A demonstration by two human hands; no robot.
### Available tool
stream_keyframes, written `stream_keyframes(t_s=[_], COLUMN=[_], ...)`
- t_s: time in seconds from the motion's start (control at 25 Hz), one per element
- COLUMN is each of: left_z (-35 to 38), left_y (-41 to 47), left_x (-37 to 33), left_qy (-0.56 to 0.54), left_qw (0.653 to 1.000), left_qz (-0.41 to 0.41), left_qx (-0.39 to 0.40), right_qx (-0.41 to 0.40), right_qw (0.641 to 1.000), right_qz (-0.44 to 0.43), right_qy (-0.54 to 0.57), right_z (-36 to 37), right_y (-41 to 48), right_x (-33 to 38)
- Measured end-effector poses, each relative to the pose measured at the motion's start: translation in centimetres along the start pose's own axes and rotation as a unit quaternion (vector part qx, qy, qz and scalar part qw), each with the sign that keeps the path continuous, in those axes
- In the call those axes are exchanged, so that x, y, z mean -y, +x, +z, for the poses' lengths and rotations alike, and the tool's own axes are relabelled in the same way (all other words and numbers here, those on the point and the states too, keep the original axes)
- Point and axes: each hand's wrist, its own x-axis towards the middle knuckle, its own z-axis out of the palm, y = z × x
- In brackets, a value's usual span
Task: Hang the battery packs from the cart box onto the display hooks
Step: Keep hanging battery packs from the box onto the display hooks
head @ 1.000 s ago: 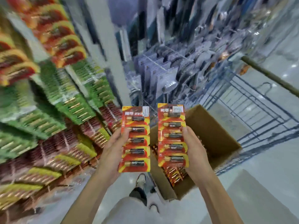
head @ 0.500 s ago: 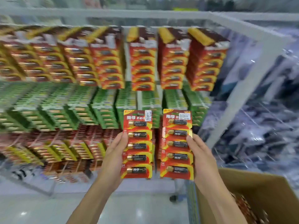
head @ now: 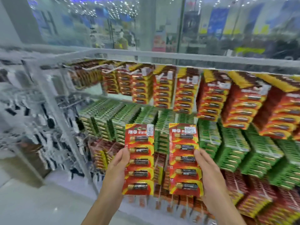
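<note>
While neither pack hangs yet, the left hand (head: 116,169) grips one red battery pack (head: 139,159) and the right hand (head: 209,174) grips another (head: 185,159). Partly filled display hooks (head: 113,69) above the hands seem the likely target, so both hangings remain.

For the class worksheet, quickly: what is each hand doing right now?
Left hand: grips the left battery pack by its edge.
Right hand: grips the right battery pack by its edge.

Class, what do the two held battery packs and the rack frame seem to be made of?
Left pack and right pack: probably glossy printed card under clear plastic blisters, since the batteries show through. Rack frame: looks like white-painted metal, straight and thin.
</note>
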Motion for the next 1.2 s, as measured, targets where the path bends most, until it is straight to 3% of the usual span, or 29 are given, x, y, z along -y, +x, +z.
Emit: stream_keyframes(t_s=[0.32,0.52,0.8,1.2], left_z=[-6.9,-7.6,-7.7,-7.7], left_y=[5.5,9.8,15.6,21.5], left_x=[-5.8,-8.4,-12.7,-16.6], left_qy=[-0.046,-0.048,-0.025,-0.001], left_qw=[0.999,0.999,0.994,0.991], left_qz=[0.006,0.015,0.106,0.128], left_qx=[-0.016,-0.002,0.019,0.028], right_qx=[0.034,0.039,0.059,0.009], right_qw=[0.999,0.999,0.998,0.999], right_qz=[0.008,0.022,0.000,0.001], right_qy=[0.004,0.026,0.000,0.036], right_z=[10.6,12.8,16.3,18.6], right_y=[2.6,6.4,11.4,13.7], right_x=[-1.6,-1.1,0.3,0.4])
